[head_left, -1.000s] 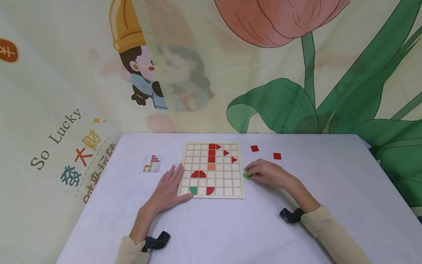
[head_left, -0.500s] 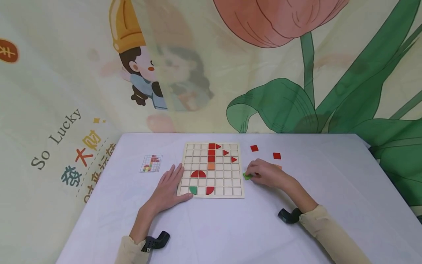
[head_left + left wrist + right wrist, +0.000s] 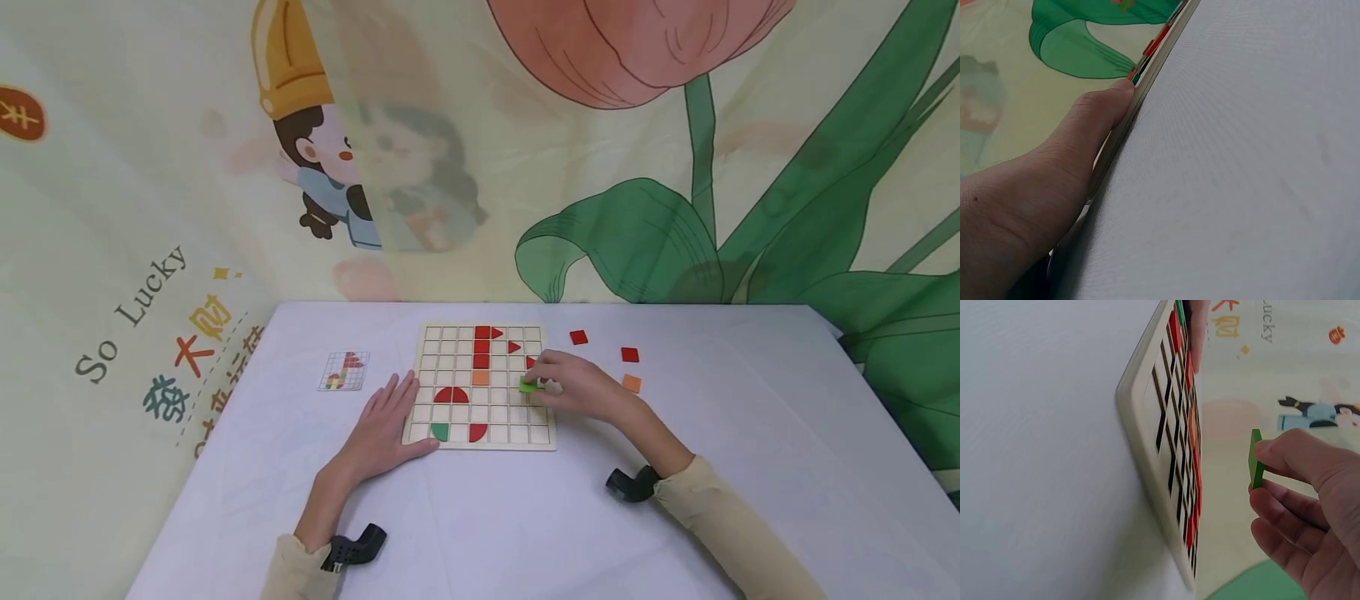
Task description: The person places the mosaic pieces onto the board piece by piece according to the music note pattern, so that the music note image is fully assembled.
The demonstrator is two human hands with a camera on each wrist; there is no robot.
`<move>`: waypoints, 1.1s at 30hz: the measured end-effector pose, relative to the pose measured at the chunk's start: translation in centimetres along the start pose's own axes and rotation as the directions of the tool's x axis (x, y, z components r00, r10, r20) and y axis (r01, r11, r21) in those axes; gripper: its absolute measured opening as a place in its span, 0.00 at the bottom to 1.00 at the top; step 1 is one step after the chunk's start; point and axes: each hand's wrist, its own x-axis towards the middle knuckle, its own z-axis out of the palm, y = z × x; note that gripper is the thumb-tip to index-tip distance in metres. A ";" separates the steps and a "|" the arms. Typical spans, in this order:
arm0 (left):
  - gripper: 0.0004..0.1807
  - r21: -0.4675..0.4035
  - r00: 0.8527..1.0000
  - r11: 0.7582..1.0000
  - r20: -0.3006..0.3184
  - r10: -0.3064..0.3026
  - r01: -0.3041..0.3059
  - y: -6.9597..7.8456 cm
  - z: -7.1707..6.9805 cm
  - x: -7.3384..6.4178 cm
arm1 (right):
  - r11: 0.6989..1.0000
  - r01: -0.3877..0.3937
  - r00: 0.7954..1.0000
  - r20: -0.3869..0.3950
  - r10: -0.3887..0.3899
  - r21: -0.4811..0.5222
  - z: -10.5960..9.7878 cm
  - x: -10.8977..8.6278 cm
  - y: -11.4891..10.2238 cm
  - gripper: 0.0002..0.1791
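A wooden grid board (image 3: 498, 415) lies on the white table with several coloured tiles in its cells. Among them are red squares (image 3: 482, 347), an orange square (image 3: 480, 378), red quarter circles (image 3: 452, 396) and a green quarter circle (image 3: 440, 432). My left hand (image 3: 381, 429) lies along the board's left edge, fingers straight, thumb (image 3: 1107, 106) at the near corner. Thumb and fingers of my right hand (image 3: 585, 387) pinch a green square tile (image 3: 1256, 459) above the right side of the board. That hand partly covers a red triangle (image 3: 530, 362).
Two loose red squares, a nearer one (image 3: 578, 337) and a farther one (image 3: 630, 355), lie right of the board with an orange square (image 3: 632, 383). A small pattern card (image 3: 344, 372) lies to the left. A printed cloth (image 3: 450, 150) hangs behind the table.
My right hand has carried the green square tile leftward from beside the board to over its right columns. The loose orange square has come fully into view. My left hand stays put.
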 end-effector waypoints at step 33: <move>0.57 0.010 1.000 1.000 0.001 0.003 -0.003 0.1 -0.3 -0.2 | 0.985 0.081 0.985 0.163 -0.057 -0.149 3.9 5.5 -5.0 0.05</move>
